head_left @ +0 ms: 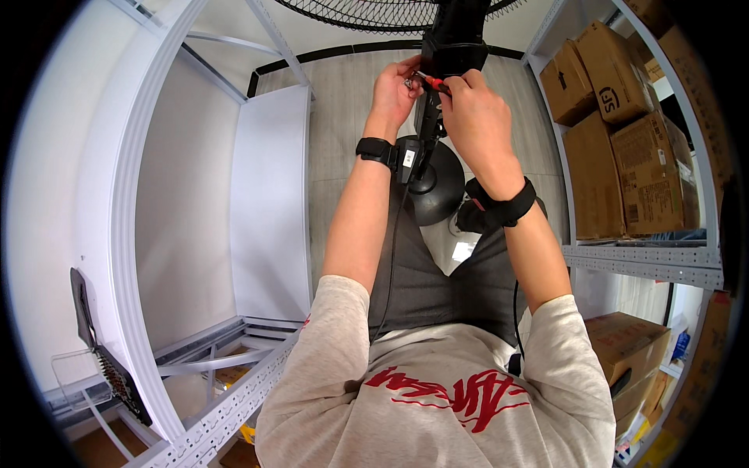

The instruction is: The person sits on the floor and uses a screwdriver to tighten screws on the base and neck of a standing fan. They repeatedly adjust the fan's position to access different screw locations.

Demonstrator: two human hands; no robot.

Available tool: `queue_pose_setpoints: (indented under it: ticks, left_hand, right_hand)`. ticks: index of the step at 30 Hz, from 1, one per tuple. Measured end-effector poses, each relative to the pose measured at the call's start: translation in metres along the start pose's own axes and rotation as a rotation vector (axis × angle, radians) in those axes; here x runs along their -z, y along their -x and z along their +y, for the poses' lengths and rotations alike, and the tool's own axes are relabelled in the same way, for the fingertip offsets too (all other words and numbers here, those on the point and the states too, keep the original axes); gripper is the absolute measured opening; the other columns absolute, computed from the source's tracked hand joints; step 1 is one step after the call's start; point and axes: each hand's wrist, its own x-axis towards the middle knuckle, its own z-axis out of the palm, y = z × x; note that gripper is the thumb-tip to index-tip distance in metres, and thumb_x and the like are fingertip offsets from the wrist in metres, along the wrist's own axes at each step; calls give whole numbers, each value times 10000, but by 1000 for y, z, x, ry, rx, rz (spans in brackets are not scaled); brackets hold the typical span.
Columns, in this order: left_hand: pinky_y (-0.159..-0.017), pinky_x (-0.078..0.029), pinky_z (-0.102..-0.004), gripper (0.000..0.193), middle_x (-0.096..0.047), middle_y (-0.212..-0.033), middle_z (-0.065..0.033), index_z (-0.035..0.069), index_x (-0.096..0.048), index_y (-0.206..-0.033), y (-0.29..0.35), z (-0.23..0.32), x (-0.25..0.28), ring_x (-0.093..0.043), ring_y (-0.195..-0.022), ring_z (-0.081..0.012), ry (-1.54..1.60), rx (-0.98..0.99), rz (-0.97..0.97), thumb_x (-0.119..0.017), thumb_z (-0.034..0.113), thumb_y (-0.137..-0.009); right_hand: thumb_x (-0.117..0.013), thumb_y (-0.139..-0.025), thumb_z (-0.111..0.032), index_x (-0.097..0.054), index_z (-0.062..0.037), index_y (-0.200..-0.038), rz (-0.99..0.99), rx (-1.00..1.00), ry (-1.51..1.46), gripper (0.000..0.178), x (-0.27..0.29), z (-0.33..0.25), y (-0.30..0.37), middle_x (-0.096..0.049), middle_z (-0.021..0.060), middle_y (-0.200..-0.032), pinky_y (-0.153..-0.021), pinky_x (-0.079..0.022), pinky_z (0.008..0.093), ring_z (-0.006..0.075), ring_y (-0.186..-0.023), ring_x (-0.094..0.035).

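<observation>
Head view: person stands over a black pedestal fan (451,47), both arms raised to its motor housing.
Left hand (394,90): fingers curled in against the left side of the fan neck, pinching something small and metallic; too small to tell what.
Right hand (477,113): closed around a screwdriver (431,80) with a red handle.
Screwdriver axis: roughly level across the picture, tip pointing toward the person's left, at the fan neck between the two hands.
Fan pole: runs down from the housing to the round black base (437,183) on the grey floor.
Wrists: black bands on both, cables trailing off.
Right: metal shelf (647,261) with cardboard boxes (624,148).
Left: white shelf frame (140,195).
</observation>
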Motion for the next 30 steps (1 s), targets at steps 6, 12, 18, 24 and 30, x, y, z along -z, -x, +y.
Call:
queue_pose_setpoints:
  ticks: [6, 12, 18, 24, 30]
  left_hand:
    - [-523, -353, -228, 321, -589, -885, -75, -47, -555, -1093, 3, 2, -7, -434, -626, -106, -51, -25, 11, -461, 171, -878]
    - [-537, -371, -242, 194, -594, -856, -87, 28, -542, -1010, 2, 2, -2, -482, -667, -136, -14, -39, 30, -514, 148, -860]
    - [-562, -398, -247, 173, -603, -884, -80, 68, -531, -1022, 6, 1, -3, -520, -716, -160, -5, -70, -13, -540, 129, -860]
    - [-567, -397, -227, 116, -604, -893, -53, 70, -541, -1020, 6, -3, -1, -520, -728, -124, -89, -115, -42, -539, 160, -946]
    - [-571, -394, -224, 126, -606, -869, -49, 68, -552, -981, 3, -6, 3, -502, -704, -112, -54, -90, -57, -527, 191, -971]
  right_hand:
    - [-616, -829, -121, -623, -9, -838, 61, -29, -80, 112, 3, 0, 4, -583, 133, -830, -591, -523, 419, 325, -705, -645]
    - [-621, -848, -151, -629, -10, -854, 81, -84, -127, 142, 4, -3, 3, -595, 134, -839, -594, -522, 425, 336, -687, -641]
    - [-612, -860, -165, -619, -7, -838, 65, -124, -120, 160, 1, -5, 1, -594, 143, -840, -596, -527, 435, 343, -685, -642]
    - [-631, -853, -166, -658, -23, -932, 39, -170, -112, 165, 2, -8, 1, -621, 137, -887, -628, -525, 426, 354, -705, -644]
    - [-615, -850, -137, -624, 2, -842, 65, -115, -132, 140, 0, -4, 5, -592, 153, -832, -584, -528, 432, 352, -682, -644]
